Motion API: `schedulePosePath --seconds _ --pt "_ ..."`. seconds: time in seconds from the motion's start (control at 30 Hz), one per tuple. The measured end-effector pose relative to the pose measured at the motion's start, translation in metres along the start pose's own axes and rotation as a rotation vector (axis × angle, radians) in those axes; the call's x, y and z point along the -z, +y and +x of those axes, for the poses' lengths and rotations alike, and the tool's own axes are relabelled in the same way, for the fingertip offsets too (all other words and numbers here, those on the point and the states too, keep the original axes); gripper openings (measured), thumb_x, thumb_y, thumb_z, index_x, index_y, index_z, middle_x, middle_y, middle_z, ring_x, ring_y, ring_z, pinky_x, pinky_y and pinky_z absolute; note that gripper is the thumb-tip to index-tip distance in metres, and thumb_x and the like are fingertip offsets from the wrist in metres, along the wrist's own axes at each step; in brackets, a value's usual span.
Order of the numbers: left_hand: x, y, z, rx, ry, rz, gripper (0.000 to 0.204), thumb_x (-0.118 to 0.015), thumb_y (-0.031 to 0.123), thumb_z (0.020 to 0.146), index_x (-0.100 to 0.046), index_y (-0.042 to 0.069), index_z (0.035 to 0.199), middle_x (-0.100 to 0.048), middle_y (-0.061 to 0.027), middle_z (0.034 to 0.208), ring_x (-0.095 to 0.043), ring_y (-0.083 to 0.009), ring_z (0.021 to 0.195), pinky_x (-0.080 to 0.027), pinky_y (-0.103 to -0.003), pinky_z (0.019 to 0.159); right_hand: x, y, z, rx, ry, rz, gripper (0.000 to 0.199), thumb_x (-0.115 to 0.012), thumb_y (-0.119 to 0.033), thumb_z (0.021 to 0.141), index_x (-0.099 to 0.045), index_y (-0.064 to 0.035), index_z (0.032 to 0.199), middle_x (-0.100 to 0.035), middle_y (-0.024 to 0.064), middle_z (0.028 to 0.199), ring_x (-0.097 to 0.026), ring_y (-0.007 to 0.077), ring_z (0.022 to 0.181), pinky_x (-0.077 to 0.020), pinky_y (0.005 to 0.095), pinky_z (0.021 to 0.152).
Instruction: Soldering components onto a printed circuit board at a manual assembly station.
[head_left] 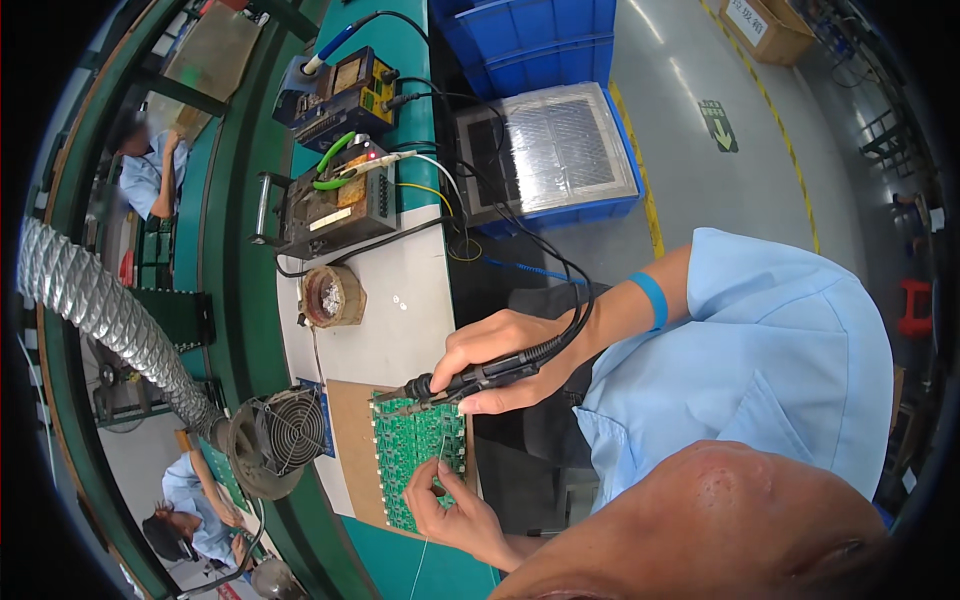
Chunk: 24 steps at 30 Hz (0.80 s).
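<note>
Circuit board (400, 455) lies between two busy hands, work apparently under way

Both hands are closed on something and stand apart from each other. The right hand (515, 340) grips a black soldering tool (480, 378), thumb on one side and fingers on the other. Its two slim prongs reach over the board's edge nearest that hand; whether they touch it, I cannot tell. The left hand (450, 512) pinches a thin wire (420, 566) between thumb and forefinger, above the board's other half, and the loose length trails away behind the hand.

Beneath the fingertips, the green board rests on a brown sheet (355, 430), which lies on the surface (372, 563). White parts line its edges. Judging by tool and wire being at the board together, the work seems to be in progress rather than finished. How many joints are made and how many remain is too small to tell.

Just beyond the board, ahead of the hands, stands a fan (292, 430) with a silver hose (110, 300) close by. Past the right hand's fingers sits a round pot (335, 297) holding whitish bits. Farther out on the right hand's side is a metal box (345, 215) with green-handled pliers (328, 172) on top, and farther still, blue crates (545, 45).
</note>
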<state>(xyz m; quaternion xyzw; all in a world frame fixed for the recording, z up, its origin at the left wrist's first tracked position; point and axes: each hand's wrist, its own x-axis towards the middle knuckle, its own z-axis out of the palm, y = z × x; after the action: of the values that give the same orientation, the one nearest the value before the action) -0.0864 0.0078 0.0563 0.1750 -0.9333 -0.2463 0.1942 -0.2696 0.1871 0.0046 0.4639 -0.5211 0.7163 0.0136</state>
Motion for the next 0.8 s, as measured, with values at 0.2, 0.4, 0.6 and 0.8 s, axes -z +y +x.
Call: schedulePosePath --seconds 0.2,0.4,0.6,0.8 --pt "-0.005 -0.01 0.005 -0.048 0.004 0.013 0.017 -0.074 -0.005 0.09 -0.078 0.002 0.105 -0.079 -0.0095 0.103 -0.066 -0.0253 0.087 -0.054 -0.035 0.084 0.027 0.008 0.008 -0.007 0.005 -0.194 0.032 -0.077 -0.005 0.092 -0.073 -0.0029 0.124 -0.075 0.0092 0.104 -0.067 0.023 0.081 -0.0551 0.0332 0.076" --pt "0.001 -0.005 -0.005 0.063 0.08 -0.044 0.015 -0.076 -0.005 0.088 -0.077 0.001 0.102 -0.079 -0.0089 0.103 -0.068 -0.0246 0.088 -0.053 -0.035 0.087 0.032 0.021 0.024 -0.08 0.004 -0.355 0.035 -0.074 -0.005 0.096 -0.072 -0.0025 0.131 -0.075 0.0103 0.113 -0.067 0.0215 0.089 -0.0545 0.0312 0.083" --pt "0.004 -0.012 -0.01 0.055 0.082 -0.063 0.013 -0.076 -0.004 0.088 -0.076 0.001 0.1 -0.079 -0.0084 0.102 -0.066 -0.024 0.087 -0.052 -0.034 0.086 0.007 0.062 0.057 -0.014 0.003 -0.396 0.031 -0.071 -0.005 0.099 -0.073 -0.0014 0.13 -0.076 0.012 0.119 -0.068 0.0209 0.089 -0.0546 0.0299 0.084" --pt "0.01 -0.017 0.004 0.052 0.025 -0.086 0.01 -0.076 -0.004 0.087 -0.075 0.002 0.095 -0.078 -0.0065 0.099 -0.064 -0.0243 0.085 -0.052 -0.034 0.082 0.018 0.081 0.067 -0.744 -0.069 -0.437 0.033 -0.068 -0.016 0.104 -0.07 0.0011 0.133 -0.074 0.0132 0.132 -0.07 0.0241 0.109 -0.0544 0.0325 0.097"
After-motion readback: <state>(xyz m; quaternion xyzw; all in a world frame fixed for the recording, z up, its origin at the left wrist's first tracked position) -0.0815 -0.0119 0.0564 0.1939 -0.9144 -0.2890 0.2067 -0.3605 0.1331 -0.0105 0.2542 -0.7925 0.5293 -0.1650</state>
